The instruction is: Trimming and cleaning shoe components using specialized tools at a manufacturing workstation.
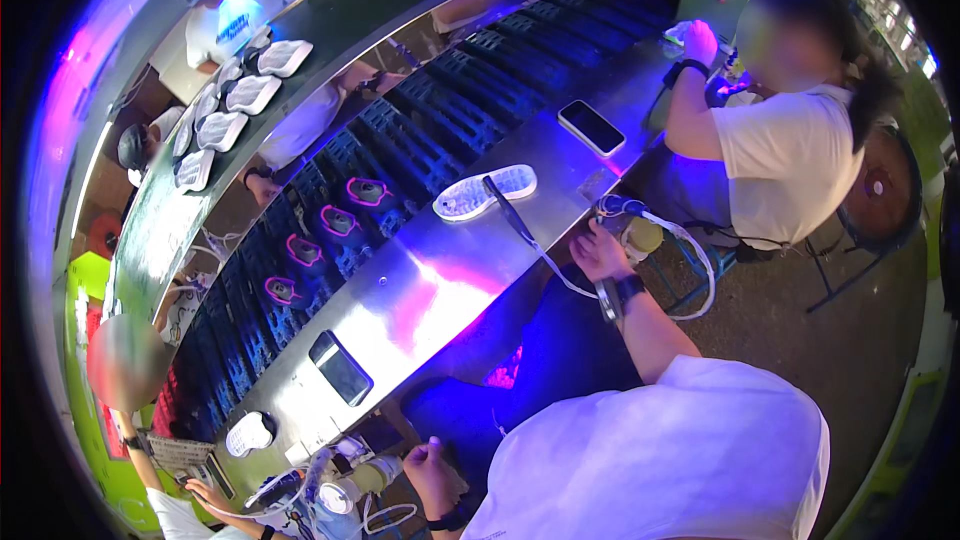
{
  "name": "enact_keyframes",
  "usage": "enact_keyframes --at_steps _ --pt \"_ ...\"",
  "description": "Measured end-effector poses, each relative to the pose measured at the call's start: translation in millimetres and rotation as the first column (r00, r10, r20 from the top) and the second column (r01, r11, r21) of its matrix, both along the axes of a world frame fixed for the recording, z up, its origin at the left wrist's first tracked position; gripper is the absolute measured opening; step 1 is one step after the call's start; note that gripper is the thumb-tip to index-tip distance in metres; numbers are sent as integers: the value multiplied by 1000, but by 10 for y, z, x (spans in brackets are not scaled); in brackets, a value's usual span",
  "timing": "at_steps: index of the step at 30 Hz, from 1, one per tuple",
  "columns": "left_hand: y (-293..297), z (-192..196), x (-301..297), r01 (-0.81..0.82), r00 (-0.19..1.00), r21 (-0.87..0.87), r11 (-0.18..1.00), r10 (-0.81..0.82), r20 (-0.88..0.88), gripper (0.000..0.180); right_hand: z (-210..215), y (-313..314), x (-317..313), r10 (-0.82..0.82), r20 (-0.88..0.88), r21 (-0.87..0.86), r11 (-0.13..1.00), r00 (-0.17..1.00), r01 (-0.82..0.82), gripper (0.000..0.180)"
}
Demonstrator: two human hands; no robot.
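My left hand [433, 481] hangs low beside the table's near edge, its fingers curled in with nothing seen in them. Farther right, my right hand [601, 256] is held off the table edge, fingers loosely bent and apart, with no object visible in it. Beside it stands a yellowish jar [643, 236] with a dark, cable-like fitting on top. On the metal table [400, 295] lies a white shoe sole [485, 192]. A black-handled brush [510, 210] rests across the sole, its handle joined to a pale tube [570, 280] that passes below my right hand.
Dark slatted conveyor [420, 140] carries several pink-edged shoe pieces [370, 192]. Phones lie on the table [592, 128] and nearer left [341, 368]. Another sole [251, 433] sits at left beside jars [338, 496]. A co-worker [790, 150] sits at right; several white shoes [252, 93] stand across.
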State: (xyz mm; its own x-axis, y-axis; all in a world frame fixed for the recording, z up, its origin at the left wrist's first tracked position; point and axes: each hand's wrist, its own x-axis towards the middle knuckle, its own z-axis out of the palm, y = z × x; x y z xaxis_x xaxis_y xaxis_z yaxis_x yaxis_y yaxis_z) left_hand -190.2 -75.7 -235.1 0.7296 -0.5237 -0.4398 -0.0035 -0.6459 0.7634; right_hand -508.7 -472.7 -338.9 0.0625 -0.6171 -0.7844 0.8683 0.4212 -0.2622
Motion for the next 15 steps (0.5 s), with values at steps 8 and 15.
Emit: enact_keyframes --at_steps 8,15 --pt "-700 278 254 231 963 -127 965 -208 170 24 973 369 262 -190 -978 -176 510 89 -842 31" --pt "-2029 1030 510 617 777 -118 778 -580 242 33 878 -412 649 -214 -946 186 255 -243 -949 48"
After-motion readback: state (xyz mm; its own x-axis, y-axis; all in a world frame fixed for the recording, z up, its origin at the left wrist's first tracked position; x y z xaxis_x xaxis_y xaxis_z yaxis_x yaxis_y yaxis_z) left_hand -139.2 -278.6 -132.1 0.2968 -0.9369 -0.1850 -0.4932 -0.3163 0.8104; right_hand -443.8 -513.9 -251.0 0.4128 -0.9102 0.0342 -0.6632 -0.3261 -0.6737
